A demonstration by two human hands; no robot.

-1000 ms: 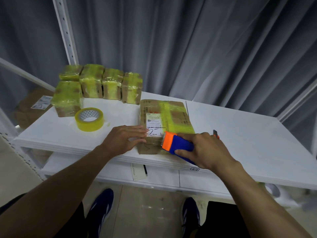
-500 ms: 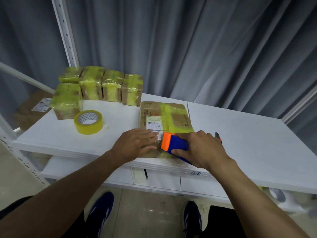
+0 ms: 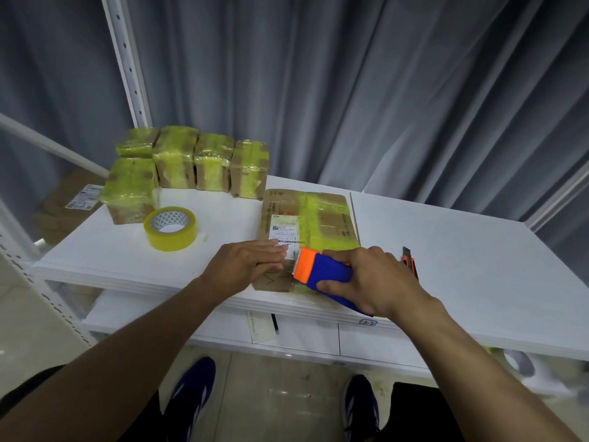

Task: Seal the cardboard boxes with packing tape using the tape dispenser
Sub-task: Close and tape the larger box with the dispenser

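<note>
Two hands meet at the near end of the cardboard box point(image 3: 331, 218), by the bench point(image 3: 462, 250) front edge; its long axis runs away from the person. The right hand point(image 3: 379, 282) grips the tape dispenser point(image 3: 322, 275) on it — the left hand point(image 3: 248, 263) presses flat beside, fingers straight. Open room lies beyond; a box cutter point(image 3: 409, 261) sits just right.
</note>
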